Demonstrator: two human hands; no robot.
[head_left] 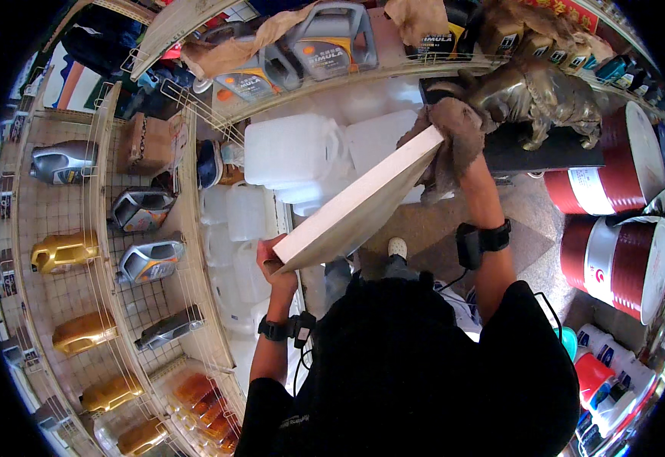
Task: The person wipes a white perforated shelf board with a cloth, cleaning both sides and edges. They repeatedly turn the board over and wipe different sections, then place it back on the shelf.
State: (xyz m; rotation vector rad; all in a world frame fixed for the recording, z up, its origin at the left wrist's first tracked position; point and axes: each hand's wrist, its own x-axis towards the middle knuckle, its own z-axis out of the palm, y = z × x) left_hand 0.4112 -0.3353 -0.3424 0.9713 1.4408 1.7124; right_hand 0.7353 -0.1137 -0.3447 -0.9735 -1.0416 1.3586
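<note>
A pale shelf board point(359, 199) is held up at a slant in front of me, its light long edge facing up. My left hand point(275, 268) is closed around its lower left end. At the upper right end, my right hand point(475, 169) is mostly hidden by a grey-brown rag point(454, 133), which it presses against the board. The fingers under the rag do not show. A dark band with a small device sits on each wrist.
White plastic jugs point(287, 148) stand behind and left of the board. Wire shelves with oil bottles point(153, 259) line the left; grey oil jugs point(328, 42) fill the far shelf. A bronze animal statue point(542, 95) and red-and-white drums point(614, 263) stand to the right.
</note>
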